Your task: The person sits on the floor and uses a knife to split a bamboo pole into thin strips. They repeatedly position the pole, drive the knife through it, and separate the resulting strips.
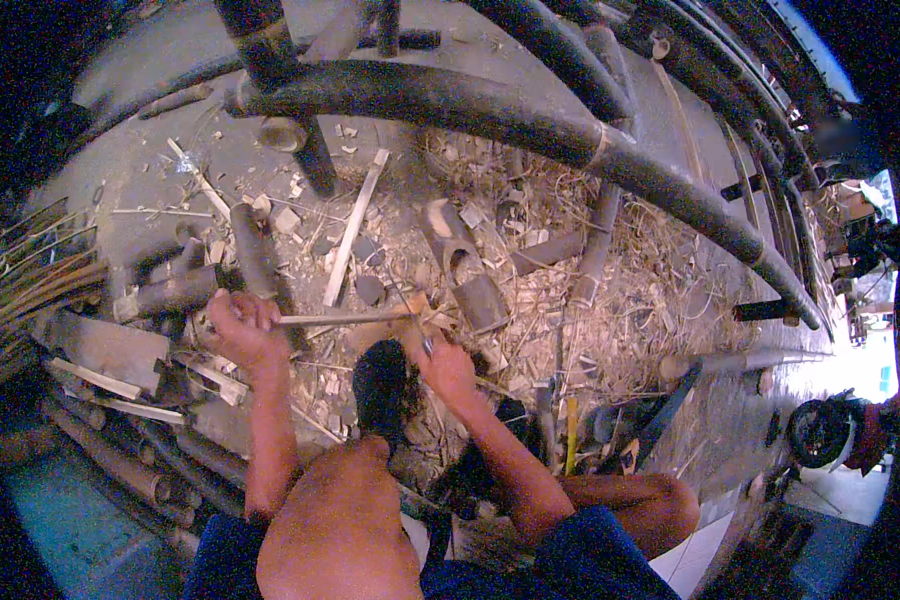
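Observation:
My left hand (245, 327) is closed around one end of a slim bamboo strip (340, 319), which runs level to the right. The strip's far end meets my right hand (444, 370), whose fingers are wrapped round what looks like a knife (404, 300). Its thin dark blade points up and to the left, across the strip's end; the handle is hidden in my fist. A dark shoe or foot (380, 385) is just below the strip, between my two hands. Close above my right hand lies a cut bamboo piece (481, 304).
Shavings and chips (530, 345) cover the floor. A flat pale slat (355, 230) and a notched bamboo tube (448, 235) lie ahead. A long dark bamboo frame pole (450, 100) crosses above. Bundled thin sticks (45, 290) are at left; a yellow-handled tool (571, 435) is at right.

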A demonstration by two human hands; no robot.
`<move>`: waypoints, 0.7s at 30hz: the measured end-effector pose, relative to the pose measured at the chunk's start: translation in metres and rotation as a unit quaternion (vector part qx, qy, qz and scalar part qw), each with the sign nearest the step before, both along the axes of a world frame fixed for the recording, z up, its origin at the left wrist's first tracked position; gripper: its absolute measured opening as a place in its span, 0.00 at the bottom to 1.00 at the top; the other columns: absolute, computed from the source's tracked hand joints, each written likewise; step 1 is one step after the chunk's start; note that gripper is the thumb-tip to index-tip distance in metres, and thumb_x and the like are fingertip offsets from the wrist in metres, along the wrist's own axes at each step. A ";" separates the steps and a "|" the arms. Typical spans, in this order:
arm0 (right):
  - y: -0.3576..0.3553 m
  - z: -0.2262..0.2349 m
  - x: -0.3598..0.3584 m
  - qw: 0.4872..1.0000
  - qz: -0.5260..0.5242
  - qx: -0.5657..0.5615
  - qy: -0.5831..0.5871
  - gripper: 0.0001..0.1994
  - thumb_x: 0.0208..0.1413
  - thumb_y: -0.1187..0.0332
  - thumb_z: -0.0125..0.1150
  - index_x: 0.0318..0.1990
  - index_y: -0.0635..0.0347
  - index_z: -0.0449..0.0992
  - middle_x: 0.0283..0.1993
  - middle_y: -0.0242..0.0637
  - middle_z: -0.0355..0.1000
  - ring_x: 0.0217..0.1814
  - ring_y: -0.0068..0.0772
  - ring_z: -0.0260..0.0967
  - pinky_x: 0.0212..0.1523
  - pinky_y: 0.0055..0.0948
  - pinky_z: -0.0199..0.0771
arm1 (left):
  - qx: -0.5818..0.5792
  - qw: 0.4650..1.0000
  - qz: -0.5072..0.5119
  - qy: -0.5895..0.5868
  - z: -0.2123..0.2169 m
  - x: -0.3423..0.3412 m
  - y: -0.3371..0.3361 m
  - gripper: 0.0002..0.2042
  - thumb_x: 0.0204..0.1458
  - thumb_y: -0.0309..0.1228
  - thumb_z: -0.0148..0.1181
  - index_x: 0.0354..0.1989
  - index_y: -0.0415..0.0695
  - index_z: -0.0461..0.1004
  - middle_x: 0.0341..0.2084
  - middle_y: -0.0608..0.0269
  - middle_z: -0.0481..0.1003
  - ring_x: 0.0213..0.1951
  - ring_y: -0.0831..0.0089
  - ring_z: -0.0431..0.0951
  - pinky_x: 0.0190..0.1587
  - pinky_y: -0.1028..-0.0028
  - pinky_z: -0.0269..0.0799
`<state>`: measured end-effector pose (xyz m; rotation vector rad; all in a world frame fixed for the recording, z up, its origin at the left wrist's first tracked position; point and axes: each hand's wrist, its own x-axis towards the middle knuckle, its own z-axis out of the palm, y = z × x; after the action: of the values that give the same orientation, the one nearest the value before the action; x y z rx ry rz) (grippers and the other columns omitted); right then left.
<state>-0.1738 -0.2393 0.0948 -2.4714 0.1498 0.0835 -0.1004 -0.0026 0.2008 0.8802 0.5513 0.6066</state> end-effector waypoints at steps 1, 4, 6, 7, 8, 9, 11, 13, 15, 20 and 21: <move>-0.003 -0.003 -0.002 0.998 0.010 -0.012 0.063 0.18 0.55 0.54 0.59 0.32 0.64 0.73 0.24 0.53 0.73 0.27 0.59 0.73 0.30 0.49 0.73 | -0.016 1.000 -0.006 -0.002 -0.001 0.000 0.002 0.15 0.58 0.38 0.49 0.20 0.52 0.57 0.11 0.72 0.54 0.12 0.78 0.52 0.17 0.73 0.55; -0.008 -0.008 -0.006 0.996 0.021 -0.017 0.088 0.17 0.54 0.55 0.58 0.35 0.63 0.73 0.25 0.53 0.74 0.28 0.60 0.74 0.31 0.51 0.74 | 0.019 1.000 0.015 0.014 -0.005 -0.002 0.007 0.16 0.58 0.39 0.49 0.19 0.52 0.56 0.11 0.72 0.54 0.12 0.78 0.52 0.18 0.72 0.55; -0.008 -0.006 -0.009 0.998 0.008 -0.030 0.055 0.17 0.54 0.55 0.58 0.36 0.63 0.73 0.26 0.54 0.74 0.28 0.60 0.74 0.31 0.51 0.74 | -0.036 0.999 0.006 0.010 -0.009 -0.003 0.009 0.16 0.59 0.39 0.49 0.19 0.52 0.56 0.11 0.72 0.53 0.12 0.78 0.52 0.18 0.72 0.55; -0.007 -0.005 -0.011 0.998 0.000 -0.040 0.044 0.17 0.54 0.55 0.58 0.37 0.63 0.73 0.26 0.55 0.74 0.29 0.60 0.74 0.32 0.51 0.74 | -0.060 0.998 0.006 0.009 -0.009 -0.005 0.011 0.17 0.59 0.40 0.49 0.19 0.52 0.56 0.11 0.72 0.53 0.12 0.78 0.52 0.18 0.72 0.55; -0.006 -0.004 -0.013 0.998 -0.006 -0.049 0.026 0.17 0.54 0.55 0.58 0.38 0.62 0.73 0.26 0.55 0.74 0.29 0.61 0.74 0.32 0.52 0.74 | -0.019 1.000 -0.005 -0.006 -0.009 -0.005 0.010 0.17 0.59 0.41 0.49 0.19 0.52 0.55 0.11 0.72 0.54 0.12 0.79 0.51 0.18 0.72 0.55; -0.005 -0.005 -0.015 0.998 0.002 -0.052 -0.029 0.17 0.54 0.55 0.58 0.38 0.62 0.73 0.26 0.56 0.74 0.30 0.61 0.74 0.33 0.52 0.74 | -0.018 1.000 -0.001 0.000 -0.008 -0.006 0.011 0.18 0.59 0.41 0.49 0.19 0.52 0.55 0.11 0.72 0.54 0.12 0.79 0.52 0.18 0.73 0.55; -0.007 -0.012 -0.018 0.999 -0.014 0.004 0.047 0.18 0.55 0.54 0.57 0.37 0.64 0.73 0.28 0.57 0.74 0.31 0.61 0.74 0.33 0.53 0.74 | -0.024 1.000 0.008 0.004 -0.006 -0.008 0.011 0.18 0.60 0.42 0.49 0.19 0.52 0.55 0.11 0.72 0.55 0.12 0.79 0.52 0.18 0.73 0.54; -0.014 -0.026 -0.022 0.995 0.023 0.021 0.100 0.19 0.55 0.54 0.57 0.36 0.66 0.74 0.29 0.57 0.74 0.32 0.62 0.73 0.34 0.54 0.73 | -0.008 0.999 -0.043 -0.033 -0.001 -0.015 0.009 0.24 0.60 0.56 0.42 0.19 0.51 0.57 0.11 0.70 0.56 0.13 0.76 0.54 0.22 0.68 0.60; -0.024 -0.044 -0.028 0.993 0.012 0.044 0.111 0.19 0.54 0.55 0.57 0.32 0.68 0.74 0.30 0.59 0.74 0.34 0.63 0.73 0.36 0.54 0.72 | -0.038 0.975 -0.147 -0.164 0.002 -0.031 0.006 0.29 0.58 0.64 0.37 0.19 0.50 0.58 0.11 0.69 0.56 0.14 0.74 0.55 0.27 0.65 0.64; -0.036 -0.076 -0.045 0.990 0.007 0.086 0.112 0.19 0.54 0.55 0.56 0.30 0.66 0.74 0.27 0.56 0.73 0.32 0.60 0.73 0.35 0.51 0.71 | -0.145 0.939 -0.299 0.087 -0.010 -0.090 -0.005 0.30 0.57 0.63 0.40 0.27 0.44 0.67 0.35 0.56 0.74 0.28 0.62 0.73 0.46 0.56 0.70; -0.034 -0.079 -0.049 0.987 -0.005 0.105 0.124 0.18 0.54 0.55 0.56 0.30 0.66 0.73 0.26 0.55 0.72 0.30 0.57 0.73 0.34 0.49 0.71 | -0.147 0.909 -0.369 0.131 -0.014 -0.101 -0.002 0.27 0.58 0.59 0.43 0.31 0.44 0.69 0.36 0.56 0.75 0.29 0.63 0.74 0.44 0.59 0.71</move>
<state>-0.2229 -0.2735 0.0158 -2.2415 0.2467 0.3830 -0.2013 -0.0044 0.1868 0.8088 0.4858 -0.2856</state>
